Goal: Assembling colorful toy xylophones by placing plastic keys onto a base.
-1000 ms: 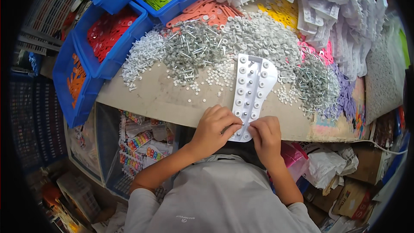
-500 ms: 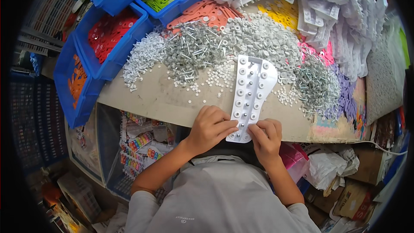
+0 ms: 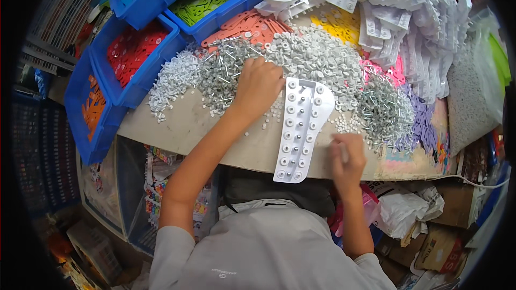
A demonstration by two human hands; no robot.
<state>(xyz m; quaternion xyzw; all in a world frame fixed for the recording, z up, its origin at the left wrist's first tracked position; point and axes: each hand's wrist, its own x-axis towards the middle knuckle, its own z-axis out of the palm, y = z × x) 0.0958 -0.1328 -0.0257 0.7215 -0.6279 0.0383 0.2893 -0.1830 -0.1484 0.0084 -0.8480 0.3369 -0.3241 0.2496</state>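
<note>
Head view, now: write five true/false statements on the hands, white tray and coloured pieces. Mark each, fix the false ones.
1. Left hand is nearer the left silver-pin pile than the right. True.
2. Right hand grips the white tray. False: it is right of the tray, apart from it.
3. Red pieces lie in a blue bin. True.
4. Green pieces share that bin. False: they have another blue bin.
5. Purple pieces lie right of the tray. True.

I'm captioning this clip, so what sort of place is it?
Probably a small assembly workshop: metal pins heaped on a table, blue bins of coloured parts, and piled white trays.
</note>
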